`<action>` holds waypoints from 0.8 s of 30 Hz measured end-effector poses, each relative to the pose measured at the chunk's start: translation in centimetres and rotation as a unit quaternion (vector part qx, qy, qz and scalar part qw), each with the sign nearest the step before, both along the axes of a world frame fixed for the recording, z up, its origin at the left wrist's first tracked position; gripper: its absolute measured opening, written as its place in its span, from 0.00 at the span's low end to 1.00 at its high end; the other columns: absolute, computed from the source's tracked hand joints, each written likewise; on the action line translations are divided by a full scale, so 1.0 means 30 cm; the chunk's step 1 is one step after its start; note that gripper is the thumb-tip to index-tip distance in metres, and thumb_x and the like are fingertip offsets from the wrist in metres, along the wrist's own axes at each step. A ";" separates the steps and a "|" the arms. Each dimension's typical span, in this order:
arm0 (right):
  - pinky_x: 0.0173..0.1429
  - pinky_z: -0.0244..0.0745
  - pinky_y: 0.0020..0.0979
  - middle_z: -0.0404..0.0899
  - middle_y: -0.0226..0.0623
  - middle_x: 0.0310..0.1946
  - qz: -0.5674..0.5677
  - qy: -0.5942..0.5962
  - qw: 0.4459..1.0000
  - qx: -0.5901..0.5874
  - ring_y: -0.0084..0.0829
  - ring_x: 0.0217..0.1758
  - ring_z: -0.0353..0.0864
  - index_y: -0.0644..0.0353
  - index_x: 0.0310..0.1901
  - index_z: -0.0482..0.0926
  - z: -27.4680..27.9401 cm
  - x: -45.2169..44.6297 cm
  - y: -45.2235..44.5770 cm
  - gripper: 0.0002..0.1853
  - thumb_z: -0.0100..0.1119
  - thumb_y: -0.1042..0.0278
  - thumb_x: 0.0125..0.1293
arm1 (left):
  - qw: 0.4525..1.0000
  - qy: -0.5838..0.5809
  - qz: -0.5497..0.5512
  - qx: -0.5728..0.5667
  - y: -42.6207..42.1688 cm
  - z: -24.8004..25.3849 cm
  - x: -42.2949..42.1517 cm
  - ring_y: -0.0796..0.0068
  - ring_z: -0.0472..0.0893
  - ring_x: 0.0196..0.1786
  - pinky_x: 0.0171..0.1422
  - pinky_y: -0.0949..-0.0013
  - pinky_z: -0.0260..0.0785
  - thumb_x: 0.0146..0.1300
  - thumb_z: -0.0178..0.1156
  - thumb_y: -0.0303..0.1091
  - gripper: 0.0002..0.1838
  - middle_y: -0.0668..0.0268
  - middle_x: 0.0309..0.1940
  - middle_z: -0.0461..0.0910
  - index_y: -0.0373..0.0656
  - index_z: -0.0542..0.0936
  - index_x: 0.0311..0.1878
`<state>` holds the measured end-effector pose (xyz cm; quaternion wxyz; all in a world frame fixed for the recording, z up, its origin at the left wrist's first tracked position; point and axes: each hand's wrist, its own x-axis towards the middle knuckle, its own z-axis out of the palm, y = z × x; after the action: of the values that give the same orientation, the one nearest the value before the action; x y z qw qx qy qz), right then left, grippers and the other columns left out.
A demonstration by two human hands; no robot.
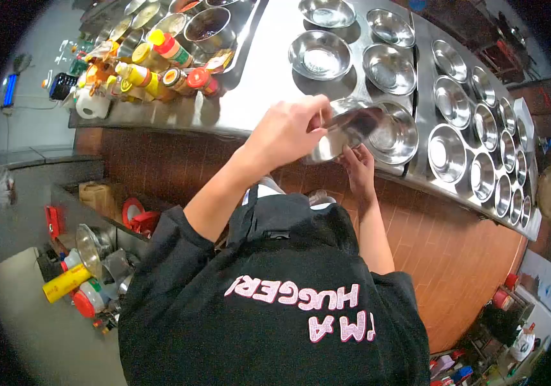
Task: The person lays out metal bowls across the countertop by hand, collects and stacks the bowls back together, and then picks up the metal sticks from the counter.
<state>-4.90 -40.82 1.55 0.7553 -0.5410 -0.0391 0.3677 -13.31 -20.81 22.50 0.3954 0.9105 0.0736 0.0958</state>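
Above the counter's front edge, a shiny stainless steel bowl [328, 145] is held tilted between my two hands. My left hand [288, 128] is closed at its upper left side, fingers curled over the rim. From below and to the right, my right hand [358, 163] grips the bowl's lower side; some of its fingers are hidden. Just behind and to the right, another steel bowl [394, 132] rests on the counter, partly covered by the held one. Farther back stand more steel bowls, including one bowl [320, 55] and another [389, 69].
Several rows of steel bowls [447, 153] cover the right part of the steel counter [256, 83]. At the left stand sauce bottles and jars [140, 76], with a tray of filled containers [208, 31] behind. A low shelf with a yellow roll [66, 283] is at lower left.
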 end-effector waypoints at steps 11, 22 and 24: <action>0.14 0.59 0.19 0.69 0.26 0.15 0.161 0.421 0.882 0.141 0.19 0.12 0.65 0.55 0.32 0.73 -0.082 -0.008 -0.176 0.10 0.53 0.58 0.64 | 0.983 0.144 -0.103 0.051 -0.036 -0.010 0.247 0.66 0.81 0.28 0.36 0.65 0.73 0.53 0.61 0.58 0.26 0.60 0.21 0.80 0.39 0.83 0.34; 0.18 0.65 0.22 0.76 0.32 0.18 0.036 0.044 0.986 -0.159 0.23 0.17 0.74 0.61 0.28 0.73 0.146 -0.058 -0.079 0.05 0.53 0.71 0.59 | 0.988 0.142 0.030 -0.059 0.112 -0.263 -0.021 0.78 0.73 0.27 0.35 0.71 0.69 0.60 0.57 0.48 0.17 0.68 0.25 0.78 0.42 0.81 0.39; 0.19 0.69 0.24 0.76 0.35 0.18 0.007 -0.034 0.982 -0.185 0.24 0.17 0.75 0.64 0.29 0.72 0.078 -0.055 -0.033 0.04 0.50 0.75 0.60 | 0.991 0.102 0.066 -0.062 0.142 -0.417 -0.100 0.78 0.73 0.30 0.38 0.72 0.68 0.58 0.59 0.40 0.14 0.68 0.27 0.78 0.42 0.79 0.44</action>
<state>-6.55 -41.81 3.90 0.6375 -0.6836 -0.0003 0.3554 -16.32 -16.55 9.99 0.4343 0.8824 0.1793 0.0236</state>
